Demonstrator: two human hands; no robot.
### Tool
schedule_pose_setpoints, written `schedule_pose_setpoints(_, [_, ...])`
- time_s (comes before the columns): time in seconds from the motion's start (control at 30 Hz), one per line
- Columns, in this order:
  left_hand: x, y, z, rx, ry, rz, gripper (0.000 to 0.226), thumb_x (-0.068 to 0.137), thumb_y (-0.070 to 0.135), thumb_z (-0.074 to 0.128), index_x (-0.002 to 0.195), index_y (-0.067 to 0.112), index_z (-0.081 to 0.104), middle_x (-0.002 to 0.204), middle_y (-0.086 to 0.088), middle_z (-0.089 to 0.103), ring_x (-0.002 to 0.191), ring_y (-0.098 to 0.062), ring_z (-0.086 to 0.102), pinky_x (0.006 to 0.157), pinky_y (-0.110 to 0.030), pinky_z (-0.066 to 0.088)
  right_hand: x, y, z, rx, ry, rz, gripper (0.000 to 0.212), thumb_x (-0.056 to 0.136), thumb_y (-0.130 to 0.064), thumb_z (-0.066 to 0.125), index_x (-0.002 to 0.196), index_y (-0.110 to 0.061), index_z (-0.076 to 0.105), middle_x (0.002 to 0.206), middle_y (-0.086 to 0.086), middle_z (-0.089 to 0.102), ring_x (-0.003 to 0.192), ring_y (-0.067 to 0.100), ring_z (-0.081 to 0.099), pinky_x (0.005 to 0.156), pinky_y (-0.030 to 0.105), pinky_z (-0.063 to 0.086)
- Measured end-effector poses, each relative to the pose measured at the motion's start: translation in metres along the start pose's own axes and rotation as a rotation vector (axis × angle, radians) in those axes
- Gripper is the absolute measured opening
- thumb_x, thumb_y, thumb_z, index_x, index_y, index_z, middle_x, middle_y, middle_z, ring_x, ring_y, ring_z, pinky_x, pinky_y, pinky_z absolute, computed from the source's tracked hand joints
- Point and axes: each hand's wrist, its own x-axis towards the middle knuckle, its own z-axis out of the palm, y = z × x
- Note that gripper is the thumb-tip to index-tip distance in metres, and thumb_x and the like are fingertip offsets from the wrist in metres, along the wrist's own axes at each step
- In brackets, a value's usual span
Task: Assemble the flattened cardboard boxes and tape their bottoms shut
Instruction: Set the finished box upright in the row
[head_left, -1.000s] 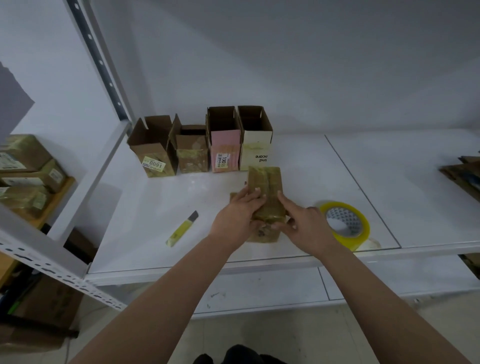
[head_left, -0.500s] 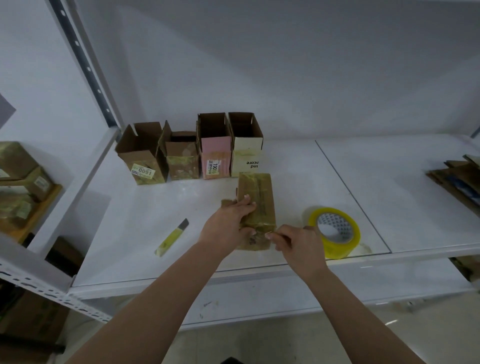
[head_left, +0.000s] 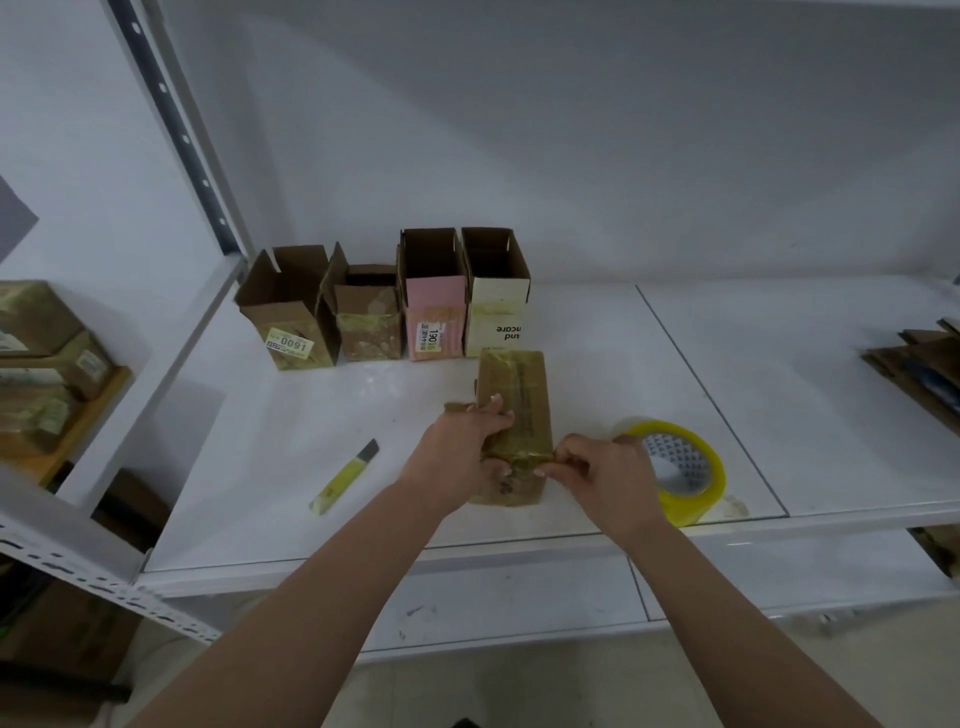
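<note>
On the white shelf (head_left: 571, 332), toward its front edge: both forearms reach forward and meet at one box.
Box: the brown cardboard box (head_left: 519, 400), glossy with yellowish tape, stands between the hands, in front of four open boxes (head_left: 384, 306).
Left hand (head_left: 457, 452): fingers curled over the box's left side, gripping it.
Right hand (head_left: 602, 473): fingertips pinch the box's near right corner, beside the yellow tape roll (head_left: 675, 467).
Knife: a yellow utility knife (head_left: 344, 477) lies to the left.
</note>
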Motion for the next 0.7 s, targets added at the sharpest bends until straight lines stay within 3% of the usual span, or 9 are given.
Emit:
schedule_pose_setpoints(0.17, [0.002, 0.003, -0.005, 0.057, -0.041, -0.001, 0.067, 0.084, 0.016, 0.073, 0.144, 0.019, 0.044, 0.157, 0.005, 0.027, 0.143, -0.017, 0.032, 0.117, -0.031, 0.025, 0.017, 0.012, -0.006, -0.193, -0.102, 0.041, 0.064, 0.056, -0.086, 0.037, 0.058, -0.028, 0.065, 0.048, -0.007, 0.059, 0.052, 0.015, 0.06, 0.08, 0.033, 0.031])
schedule_pose_setpoints(0.33, [0.002, 0.004, -0.005, 0.079, -0.047, -0.006, 0.067, 0.085, 0.019, 0.072, 0.145, 0.02, 0.043, 0.157, 0.007, 0.027, 0.141, -0.017, 0.034, 0.117, -0.032, 0.028, 0.016, 0.011, -0.017, -0.019, -0.14, 0.075, 0.06, 0.06, -0.082, 0.047, 0.073, -0.029, 0.07, 0.066, -0.012, 0.069, 0.064, 0.009, 0.063, 0.084, 0.032, 0.035])
schedule_pose_setpoints(0.4, [0.002, 0.004, -0.006, 0.086, -0.048, -0.01, 0.067, 0.085, 0.02, 0.072, 0.145, 0.022, 0.042, 0.157, 0.008, 0.027, 0.141, -0.017, 0.035, 0.117, -0.032, 0.028, 0.019, 0.008, -0.022, 0.107, -0.108, 0.117, 0.053, 0.073, -0.07, 0.053, 0.096, -0.027, 0.072, 0.085, -0.012, 0.072, 0.069, 0.008, 0.061, 0.088, 0.036, 0.042])
schedule_pose_setpoints(0.47, [0.001, 0.007, -0.007, 0.107, -0.064, -0.013, 0.067, 0.086, 0.022, 0.072, 0.146, 0.021, 0.042, 0.158, 0.006, 0.026, 0.14, -0.018, 0.036, 0.116, -0.032, 0.029, 0.023, 0.001, -0.019, 0.111, -0.095, 0.092, 0.049, 0.086, -0.058, 0.047, 0.114, -0.026, 0.071, 0.093, -0.008, 0.074, 0.073, 0.012, 0.064, 0.086, 0.039, 0.049])
schedule_pose_setpoints(0.57, [0.001, 0.016, -0.011, 0.138, -0.079, -0.015, 0.061, 0.085, 0.032, 0.072, 0.14, 0.019, 0.05, 0.154, 0.002, 0.037, 0.131, -0.021, 0.046, 0.107, -0.031, 0.04, 0.02, -0.001, -0.006, 0.142, -0.09, 0.065, 0.034, 0.091, -0.03, 0.051, 0.116, -0.021, 0.072, 0.095, 0.001, 0.076, 0.077, 0.026, 0.07, 0.079, 0.048, 0.054])
schedule_pose_setpoints(0.63, [0.004, 0.028, -0.012, 0.18, -0.014, -0.035, 0.056, 0.083, 0.048, 0.07, 0.127, 0.016, 0.056, 0.133, 0.0, 0.053, 0.118, -0.024, 0.055, 0.093, -0.032, 0.048, 0.019, 0.004, -0.002, 0.239, -0.118, 0.113, 0.032, 0.094, -0.015, 0.052, 0.119, -0.022, 0.07, 0.104, -0.001, 0.075, 0.088, 0.024, 0.071, 0.085, 0.05, 0.054])
schedule_pose_setpoints(0.7, [0.009, 0.041, -0.005, 0.191, 0.092, -0.095, 0.069, 0.083, 0.059, 0.063, 0.129, 0.011, 0.046, 0.131, -0.007, 0.047, 0.124, -0.028, 0.047, 0.095, -0.04, 0.048, 0.02, 0.01, -0.005, 0.352, -0.179, 0.2, 0.039, 0.095, 0.0, 0.05, 0.124, -0.02, 0.066, 0.11, -0.002, 0.072, 0.092, 0.018, 0.068, 0.09, 0.043, 0.054])
